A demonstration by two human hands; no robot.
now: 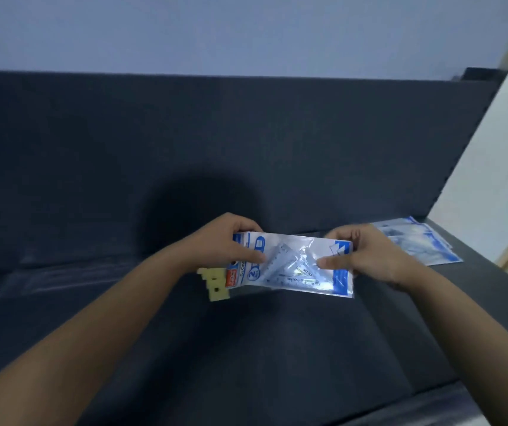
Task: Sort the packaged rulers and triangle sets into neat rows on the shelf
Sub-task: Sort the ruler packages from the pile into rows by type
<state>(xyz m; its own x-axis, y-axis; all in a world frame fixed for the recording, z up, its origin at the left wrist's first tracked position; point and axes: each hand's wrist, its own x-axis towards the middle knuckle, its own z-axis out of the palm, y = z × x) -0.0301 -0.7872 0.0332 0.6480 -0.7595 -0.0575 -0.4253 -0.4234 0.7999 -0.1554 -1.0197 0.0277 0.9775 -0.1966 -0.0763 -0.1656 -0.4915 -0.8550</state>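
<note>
Fingers (248,256) of both hands are engaged on one pack (292,265), held level above the shelf (246,348) and not yet placed. Progress is judged early: one small group is laid and one pack is in hand; how many remain cannot be told. Left hand (228,241): thumb on top, other fingers curled underneath, pinching the pack's left end. Yellow tabs (214,282) project below that end in steps, which suggests more than one pack in the grip; unconfirmed. The pack is clear plastic with blue print, and triangles show through it. Right hand (363,253): thumb pressed on the top face, fingers wrapped behind, pinching the right end. Further right, near the shelf's end, laid packs (422,244) lie flat and overlapping, slightly fanned; they would likely need squaring into a row.
</note>
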